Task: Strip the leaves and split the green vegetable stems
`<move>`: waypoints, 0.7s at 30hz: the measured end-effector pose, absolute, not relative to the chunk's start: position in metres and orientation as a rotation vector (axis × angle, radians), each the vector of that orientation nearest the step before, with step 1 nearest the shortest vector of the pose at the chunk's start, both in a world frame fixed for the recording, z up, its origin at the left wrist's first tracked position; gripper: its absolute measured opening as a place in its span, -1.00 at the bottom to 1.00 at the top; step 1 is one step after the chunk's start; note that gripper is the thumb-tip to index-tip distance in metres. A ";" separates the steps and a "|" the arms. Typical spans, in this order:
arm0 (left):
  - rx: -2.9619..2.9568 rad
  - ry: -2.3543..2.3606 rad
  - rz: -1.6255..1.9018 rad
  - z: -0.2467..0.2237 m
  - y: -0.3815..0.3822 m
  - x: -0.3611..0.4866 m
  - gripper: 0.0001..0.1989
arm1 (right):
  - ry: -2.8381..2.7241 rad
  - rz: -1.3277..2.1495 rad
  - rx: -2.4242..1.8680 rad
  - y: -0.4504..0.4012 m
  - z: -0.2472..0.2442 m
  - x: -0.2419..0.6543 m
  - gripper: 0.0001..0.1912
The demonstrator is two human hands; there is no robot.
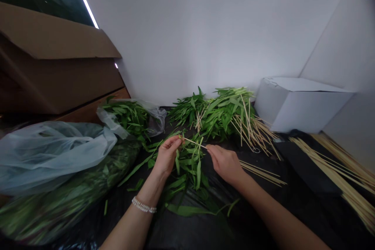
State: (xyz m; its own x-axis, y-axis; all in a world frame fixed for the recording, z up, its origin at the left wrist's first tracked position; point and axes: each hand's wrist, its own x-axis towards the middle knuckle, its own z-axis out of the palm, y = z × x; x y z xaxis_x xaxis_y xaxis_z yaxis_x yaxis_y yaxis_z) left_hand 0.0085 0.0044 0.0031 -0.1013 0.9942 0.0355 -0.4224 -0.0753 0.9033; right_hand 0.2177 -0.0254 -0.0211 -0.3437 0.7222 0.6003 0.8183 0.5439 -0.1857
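Observation:
A thin wooden skewer (191, 141) spans the gap between my two hands. My right hand (225, 162) is closed around its right end. At the other end, my left hand (169, 152), with a beaded bracelet on the wrist, pinches a leafy green stem (177, 161) against the skewer tip; the fingers partly hide it. Another green stem (200, 144) crosses the skewer near its middle, its leaf hanging down. Beneath my hands lie loose long green leaves (187, 209) on a black plastic sheet (246, 222).
Skewered greens (225, 109) are piled by the wall. Loose skewers (260, 172) lie right of my right hand, and more sticks (331, 168) lie farther right beside a white box (304, 103). Plastic bags of greens (58, 152) and a cardboard box (58, 74) stand left.

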 end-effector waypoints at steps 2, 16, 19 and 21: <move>0.874 0.922 1.474 0.004 0.003 0.008 -0.68 | -2.141 -0.197 -1.234 -0.025 -0.022 0.218 -0.71; 0.905 0.951 1.390 0.002 0.003 0.008 -0.61 | -2.165 -0.217 -1.228 -0.025 -0.024 0.217 -0.72; 0.943 0.996 1.416 0.001 0.004 0.008 -0.61 | -2.171 -0.226 -1.236 -0.026 -0.023 0.217 -0.72; 0.959 1.013 1.442 0.000 0.005 0.008 -0.63 | -2.181 -0.229 -1.233 -0.026 -0.022 0.217 -0.72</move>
